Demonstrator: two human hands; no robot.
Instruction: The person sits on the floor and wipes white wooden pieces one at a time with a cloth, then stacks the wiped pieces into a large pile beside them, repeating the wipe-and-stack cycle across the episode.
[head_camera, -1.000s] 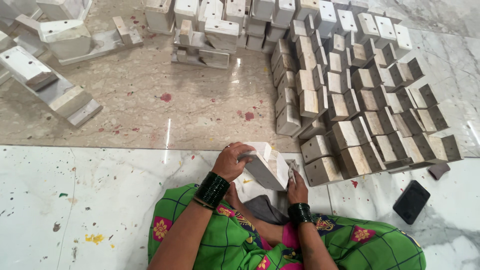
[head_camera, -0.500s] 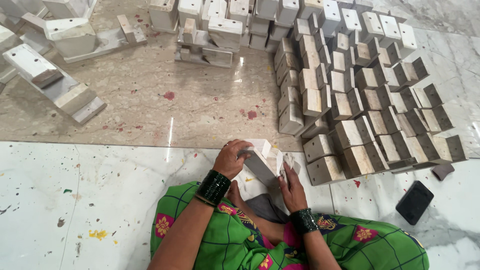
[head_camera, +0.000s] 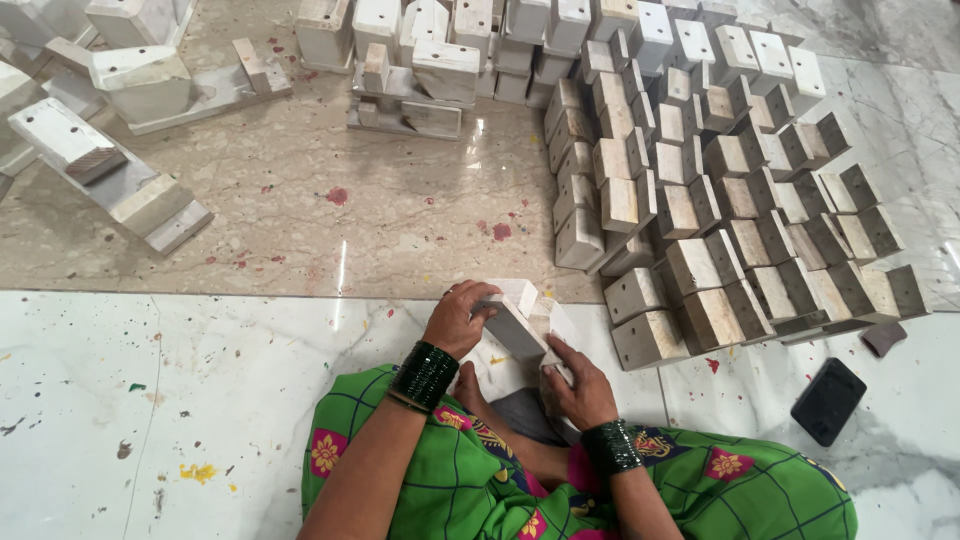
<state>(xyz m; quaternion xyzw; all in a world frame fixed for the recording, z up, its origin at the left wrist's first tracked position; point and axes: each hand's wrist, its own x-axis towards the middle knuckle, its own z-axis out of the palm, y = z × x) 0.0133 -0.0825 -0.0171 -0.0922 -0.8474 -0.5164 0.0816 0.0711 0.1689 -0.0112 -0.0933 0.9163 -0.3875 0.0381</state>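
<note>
Gripping a pale block (head_camera: 515, 325) (left hand (head_camera: 458, 318), right hand (head_camera: 578, 385)), stacked blocks (head_camera: 720, 200) beside

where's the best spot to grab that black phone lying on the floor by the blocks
Probably by the two long edges of the black phone, coming straight down from above with the right hand. It lies flat and slanted on the white floor, apart from the blocks, so both edges are free.
</note>
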